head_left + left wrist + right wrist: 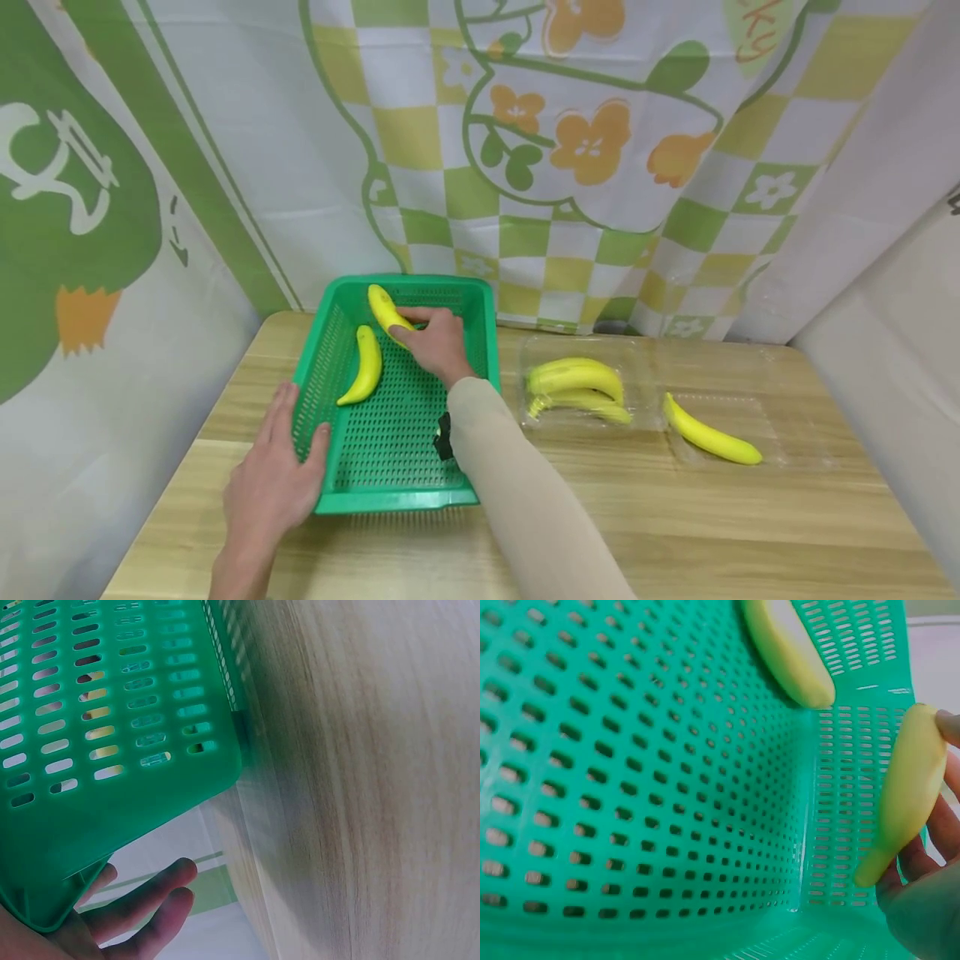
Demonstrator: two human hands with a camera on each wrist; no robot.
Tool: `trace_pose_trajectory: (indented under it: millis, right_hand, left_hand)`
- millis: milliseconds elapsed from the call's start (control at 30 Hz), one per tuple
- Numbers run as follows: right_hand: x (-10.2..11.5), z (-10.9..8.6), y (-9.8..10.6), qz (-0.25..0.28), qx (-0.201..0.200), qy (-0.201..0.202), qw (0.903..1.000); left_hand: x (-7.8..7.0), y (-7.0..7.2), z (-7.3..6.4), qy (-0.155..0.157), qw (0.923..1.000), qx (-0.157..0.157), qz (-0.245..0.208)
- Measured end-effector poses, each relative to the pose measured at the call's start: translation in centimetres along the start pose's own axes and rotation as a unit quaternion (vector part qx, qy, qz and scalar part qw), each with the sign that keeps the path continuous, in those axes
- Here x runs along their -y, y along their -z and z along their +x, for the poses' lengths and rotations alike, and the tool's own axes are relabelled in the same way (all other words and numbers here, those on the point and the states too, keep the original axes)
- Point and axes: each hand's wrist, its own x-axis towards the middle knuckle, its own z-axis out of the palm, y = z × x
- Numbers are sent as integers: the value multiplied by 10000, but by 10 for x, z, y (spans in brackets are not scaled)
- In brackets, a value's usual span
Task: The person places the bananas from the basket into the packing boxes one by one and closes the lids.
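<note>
A green perforated plastic basket sits on the wooden table. My left hand holds its left rim near the front corner, thumb on the inner side and fingers outside. Those fingers extend past the rim in the left wrist view. Inside the basket's far part, my right hand grips a yellow banana between thumb and fingers. The right wrist view shows this banana held near the basket wall. Another banana lies on the basket floor, to the left of my right hand.
Right of the basket, a clear plastic container holds yellow bananas. Another banana lies in the clear plastic section farther right. A patterned curtain hangs along the table's back edge.
</note>
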Motion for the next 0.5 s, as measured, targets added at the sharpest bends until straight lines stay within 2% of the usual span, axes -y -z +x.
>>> trace_pose_trajectory:
  millis: [167, 500]
  right_hand:
    - [0, 1, 2, 464, -203, 86, 9987]
    - [4, -1, 7, 1009, -276, 239, 9942]
  left_hand:
    - [0, 0, -1, 9, 10000, -17, 2]
    - [-1, -1, 1, 94, 9999, 52, 37]
